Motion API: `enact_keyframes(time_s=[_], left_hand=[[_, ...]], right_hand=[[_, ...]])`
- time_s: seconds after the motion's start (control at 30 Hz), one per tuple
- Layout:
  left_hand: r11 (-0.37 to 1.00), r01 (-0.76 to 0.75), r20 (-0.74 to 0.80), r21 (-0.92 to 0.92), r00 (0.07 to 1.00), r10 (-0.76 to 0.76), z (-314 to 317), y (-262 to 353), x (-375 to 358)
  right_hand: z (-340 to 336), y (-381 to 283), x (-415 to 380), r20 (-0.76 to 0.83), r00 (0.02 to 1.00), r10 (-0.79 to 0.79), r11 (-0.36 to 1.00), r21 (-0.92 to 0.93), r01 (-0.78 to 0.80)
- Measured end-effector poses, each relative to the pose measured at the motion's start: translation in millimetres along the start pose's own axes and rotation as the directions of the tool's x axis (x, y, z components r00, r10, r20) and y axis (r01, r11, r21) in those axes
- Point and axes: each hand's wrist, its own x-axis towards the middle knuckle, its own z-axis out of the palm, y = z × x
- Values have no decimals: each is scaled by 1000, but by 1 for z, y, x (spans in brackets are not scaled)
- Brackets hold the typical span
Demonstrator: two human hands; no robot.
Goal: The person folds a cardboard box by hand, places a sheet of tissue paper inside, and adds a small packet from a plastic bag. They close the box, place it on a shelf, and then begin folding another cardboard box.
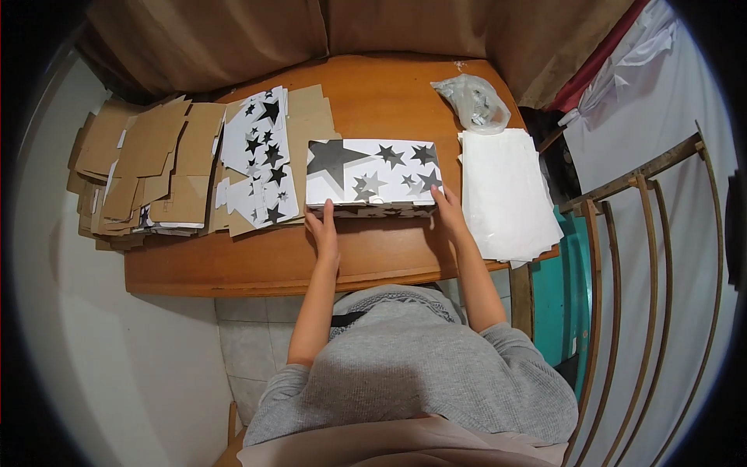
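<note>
A white box printed with black and grey stars sits lid-up near the front of the wooden table. My left hand presses against its left front corner, thumb at the top edge. At the right front corner my right hand grips the box the same way. Both hands hold it between them, and their undersides are partly hidden. Left of the box lie flat star-printed sheets on a piece of brown cardboard. To the right is a stack of white paper.
Piles of folded brown cardboard cover the table's left end. A clear plastic bag with contents I cannot make out lies at the back right. Brown curtains hang behind; a wooden rack stands at right.
</note>
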Motion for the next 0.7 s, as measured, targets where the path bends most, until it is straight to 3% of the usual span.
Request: enact_keyframes(time_s=[0.03,0.07,0.13,0.2,0.27,0.33,0.4,0.43,0.47,0.57,0.7], left_hand=[[981,139,31,-137,990,-136,2,13,-5],[981,138,34,-139,990,-135,2,15,-4],[882,80,169,-464,986,0,2,18,0],[880,50,107,-473,994,1,4,25,7],[852,9,132,-524,989,70,0,38,19],[869,-15,98,-495,993,73,2,57,15],[876,-22,238,-481,959,155,-6,62,22],[890,-73,247,-450,948,202,-8,63,25],[888,-82,234,-453,950,207,-10,63,26],[923,-198,210,-330,938,277,-20,71,23],[922,-190,73,-336,971,226,-25,80,-8]], right_hand=[[1,-1,-8,41,997,-60,997,43,59],[2,-1,-16,39,997,-63,997,42,61],[11,-16,-41,-60,991,-123,992,16,125],[8,-15,-53,-15,983,-182,983,20,182],[1,-19,-57,43,970,-241,897,391,205],[-7,-34,-58,77,980,-185,931,333,150],[-8,-46,-62,76,972,-220,914,364,179],[-9,-45,-56,42,968,-249,951,200,236],[-9,-46,-58,56,966,-251,951,201,235],[-10,-37,-61,255,964,-73,953,304,-9],[-5,-23,-62,384,923,2,942,310,-131]])
